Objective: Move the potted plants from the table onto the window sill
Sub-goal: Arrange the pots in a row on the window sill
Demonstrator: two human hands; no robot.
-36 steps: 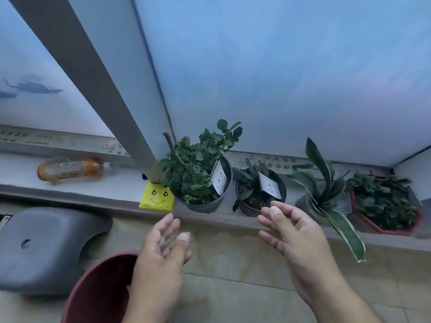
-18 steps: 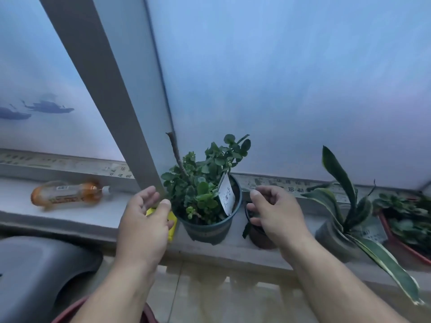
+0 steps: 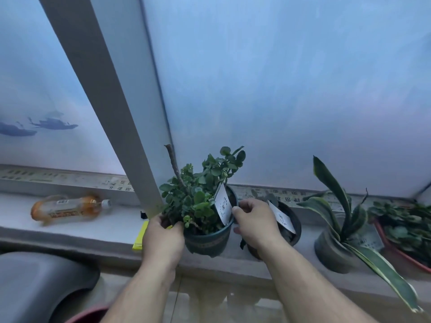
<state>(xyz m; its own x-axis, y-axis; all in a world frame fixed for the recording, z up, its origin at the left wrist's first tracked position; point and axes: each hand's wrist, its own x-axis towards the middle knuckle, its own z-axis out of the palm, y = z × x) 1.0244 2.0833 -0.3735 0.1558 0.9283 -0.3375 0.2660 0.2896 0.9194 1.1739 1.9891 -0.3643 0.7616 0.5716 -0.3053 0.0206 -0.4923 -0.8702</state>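
Observation:
A bushy green plant in a dark round pot (image 3: 208, 241) with a white tag stands on the window sill (image 3: 93, 227). My left hand (image 3: 163, 238) grips the pot's left rim. My right hand (image 3: 254, 223) grips its right rim, fingers curled over the edge. Right behind my right hand stands a second dark pot (image 3: 292, 226) with a white tag. Further right are a long-leaved striped plant in a grey pot (image 3: 332, 250) and a leafy plant in a red pot (image 3: 401, 248).
An orange-tinted plastic bottle (image 3: 67, 208) lies on the sill at the left. A yellow card (image 3: 140, 236) lies beside the left hand. A grey window post (image 3: 105, 101) rises behind the pot. Below are a grey stool (image 3: 39, 285) and a dark red rim (image 3: 86, 315).
Both hands rose from below the sill, moved to the bushy plant's pot and closed on its rim from both sides. The view has shifted closer and upward.

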